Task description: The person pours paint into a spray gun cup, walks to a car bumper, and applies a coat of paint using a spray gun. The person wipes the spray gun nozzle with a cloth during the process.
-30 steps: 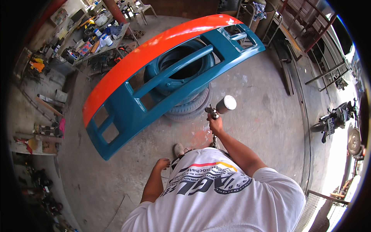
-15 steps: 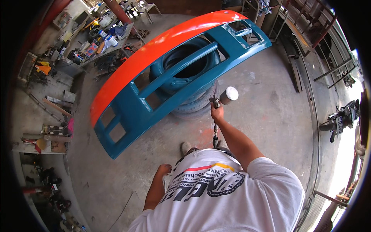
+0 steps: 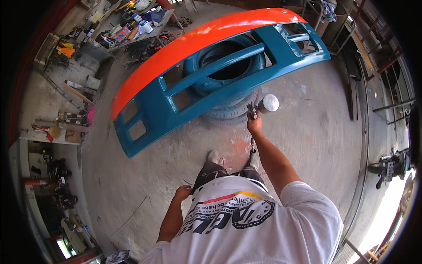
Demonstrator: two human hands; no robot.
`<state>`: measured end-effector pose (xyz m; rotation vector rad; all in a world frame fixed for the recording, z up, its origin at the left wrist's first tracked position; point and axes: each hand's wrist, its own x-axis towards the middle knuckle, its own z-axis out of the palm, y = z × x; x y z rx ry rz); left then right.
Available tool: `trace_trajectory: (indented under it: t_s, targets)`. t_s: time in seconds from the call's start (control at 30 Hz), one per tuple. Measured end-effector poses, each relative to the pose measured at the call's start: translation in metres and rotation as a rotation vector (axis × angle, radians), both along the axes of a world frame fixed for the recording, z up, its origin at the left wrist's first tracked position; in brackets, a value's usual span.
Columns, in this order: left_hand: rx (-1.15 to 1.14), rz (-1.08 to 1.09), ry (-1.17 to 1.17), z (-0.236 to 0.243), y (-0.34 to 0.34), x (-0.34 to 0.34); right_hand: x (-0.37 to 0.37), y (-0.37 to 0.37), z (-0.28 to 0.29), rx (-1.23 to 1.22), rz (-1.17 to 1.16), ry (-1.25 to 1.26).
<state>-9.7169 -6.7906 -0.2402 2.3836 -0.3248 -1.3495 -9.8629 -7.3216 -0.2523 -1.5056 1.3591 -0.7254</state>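
Note:
A long curved bumper [image 3: 147, 127], orange-red along its far band and teal on the near part, rests across a stack of tires [image 3: 226, 114]. My right hand [image 3: 254, 122] is closed on a spray gun [image 3: 252, 110] with a silver cup [image 3: 269, 103], just short of the stack. A hose fitting hangs below the gun between my hand and my boots. My left hand [image 3: 183, 192] hangs low beside my waist, fingers curled; whether it holds anything is too small to make out.
A cluttered workbench [image 3: 145, 26] stands at the back left, shelves [image 3: 57, 132] with odds and ends along the left. Metal racks [image 3: 334, 31] and long dark bars [image 3: 353, 97] line the right, above a parked motorcycle [image 3: 391, 167]. A thin line [image 3: 132, 213] lies on the concrete floor.
The bumper and tires have shifted right and upward in view, and more of my trousers shows. My right hand with the gun has moved right and slightly up in the picture.

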Motion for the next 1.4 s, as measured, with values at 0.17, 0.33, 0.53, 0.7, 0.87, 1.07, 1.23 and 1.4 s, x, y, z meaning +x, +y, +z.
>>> trace_trajectory:
  t_s: [0.17,0.33,0.53,0.7,0.87,1.07,1.23,1.4]
  targets:
    - [-0.164,-0.012,-0.200,0.014,-0.038,-0.026,-0.034,0.031,0.011,-0.110,0.135,-0.035]
    - [-0.428,-0.196,-0.347,0.032,-0.107,-0.053,-0.069,0.101,0.047,-0.038,0.269,0.018]
    - [-0.978,-0.636,-0.503,0.148,-0.196,-0.087,-0.107,0.196,0.076,-0.012,0.467,0.101]
    - [-1.109,-1.018,-0.587,0.139,-0.147,-0.066,-0.096,0.296,0.059,-0.080,0.628,0.059]
    - [-1.045,-0.994,-0.464,0.137,-0.042,-0.038,-0.076,0.406,0.068,-0.094,0.662,0.135]
    - [-0.930,-0.847,-0.231,0.131,0.063,-0.014,-0.054,0.515,0.115,0.056,0.744,0.344]
    - [-0.772,-0.858,-0.060,0.154,0.117,-0.008,-0.056,0.568,0.123,0.044,0.800,0.252]
    - [-0.726,-0.847,-0.019,0.143,0.139,-0.013,-0.071,0.584,0.120,0.001,0.851,0.162]
